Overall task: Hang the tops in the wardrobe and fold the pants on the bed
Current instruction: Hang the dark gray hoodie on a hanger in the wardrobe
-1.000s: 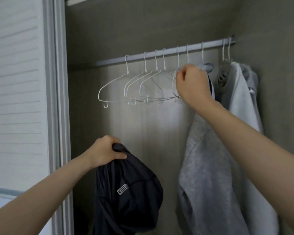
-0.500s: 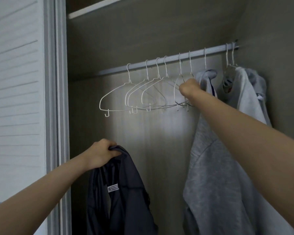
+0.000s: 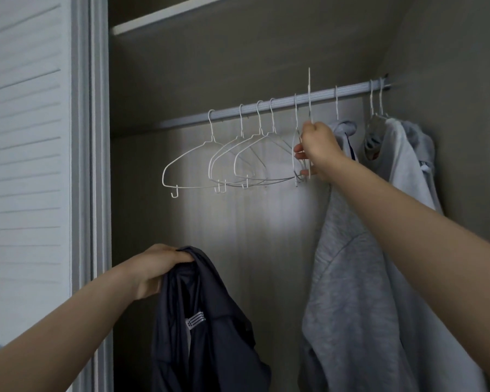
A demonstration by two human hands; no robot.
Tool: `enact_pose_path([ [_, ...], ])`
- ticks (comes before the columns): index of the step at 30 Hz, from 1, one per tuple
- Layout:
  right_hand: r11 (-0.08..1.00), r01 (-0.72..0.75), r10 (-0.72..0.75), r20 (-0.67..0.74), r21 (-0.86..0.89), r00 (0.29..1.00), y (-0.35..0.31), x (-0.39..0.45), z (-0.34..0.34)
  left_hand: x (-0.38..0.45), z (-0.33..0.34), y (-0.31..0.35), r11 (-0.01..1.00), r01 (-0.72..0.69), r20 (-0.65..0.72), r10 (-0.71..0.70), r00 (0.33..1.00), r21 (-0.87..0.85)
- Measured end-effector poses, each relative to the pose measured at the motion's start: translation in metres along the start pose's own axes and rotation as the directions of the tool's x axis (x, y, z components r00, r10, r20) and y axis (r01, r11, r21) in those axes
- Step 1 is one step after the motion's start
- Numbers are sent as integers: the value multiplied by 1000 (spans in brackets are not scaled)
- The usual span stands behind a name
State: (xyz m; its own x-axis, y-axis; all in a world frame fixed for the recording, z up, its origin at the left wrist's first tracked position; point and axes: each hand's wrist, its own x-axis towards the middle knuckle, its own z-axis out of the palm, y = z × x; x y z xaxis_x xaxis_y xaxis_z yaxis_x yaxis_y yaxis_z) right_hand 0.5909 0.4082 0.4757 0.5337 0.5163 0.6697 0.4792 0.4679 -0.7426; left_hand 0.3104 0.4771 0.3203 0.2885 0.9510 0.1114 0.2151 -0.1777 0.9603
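Observation:
Inside the wardrobe a grey rail carries several empty white wire hangers. My right hand grips one white wire hanger near its neck; its hook stands above the rail, lifted off it. My left hand holds a dark navy top by its collar, low in front of the wardrobe, and the garment hangs down out of view. A grey sweatshirt hangs on the rail to the right, partly behind my right forearm.
A lighter grey top hangs at the rail's far right against the side wall. A shelf runs above the rail. The white slatted sliding door and its frame stand at the left.
My right hand has raised one hanger, so its hook now stands above the rail. My left hand with the dark top stays low and has barely moved.

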Motion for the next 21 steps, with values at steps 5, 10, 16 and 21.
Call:
enact_pose_path([
  [5,999,-51,51,9,14,999,30,-77,-23,-2,18,-34,990,62,-33,-67,997,-125],
  [10,997,77,-77,-5,29,997,70,-147,-26,7,23,-47,986,82,-91,-96,991,-148],
  [16,995,65,-64,-13,73,998,99,-212,-25,20,22,-52,973,134,-59,-147,987,-187],
  [21,967,-110,101,50,231,994,127,-259,-27,26,31,-76,945,266,-18,-275,961,-192],
])
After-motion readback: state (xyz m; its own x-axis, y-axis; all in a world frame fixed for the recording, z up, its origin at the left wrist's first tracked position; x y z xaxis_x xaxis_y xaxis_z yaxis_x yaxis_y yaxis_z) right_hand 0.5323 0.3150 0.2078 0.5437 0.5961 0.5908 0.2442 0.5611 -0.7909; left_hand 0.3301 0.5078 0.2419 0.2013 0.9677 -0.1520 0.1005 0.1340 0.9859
